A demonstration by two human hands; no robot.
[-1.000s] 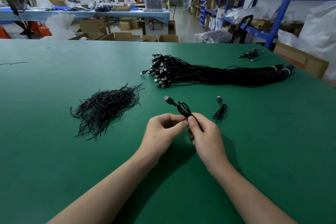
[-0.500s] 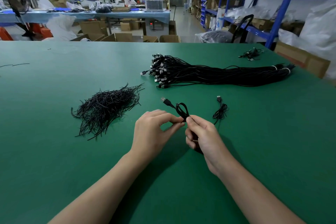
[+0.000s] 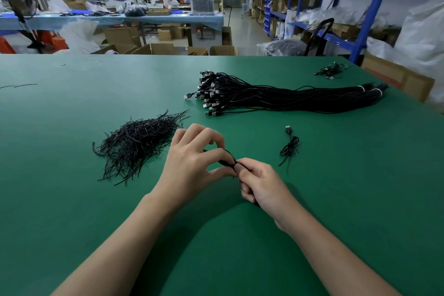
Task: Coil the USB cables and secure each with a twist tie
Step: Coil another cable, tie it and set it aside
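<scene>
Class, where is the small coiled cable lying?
Head view: the coiled cable lies right of the right hand, nearer than the long cable bundle.

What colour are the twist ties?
Black. The twist ties lie in a loose pile on the green table; the head view shows them best.

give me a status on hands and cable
Left hand, right hand both pinching. Cable bunched between them. Second cable lies apart, right side.

Single head-worn view, forward and down, close over green table (image 3: 72,199).
</scene>
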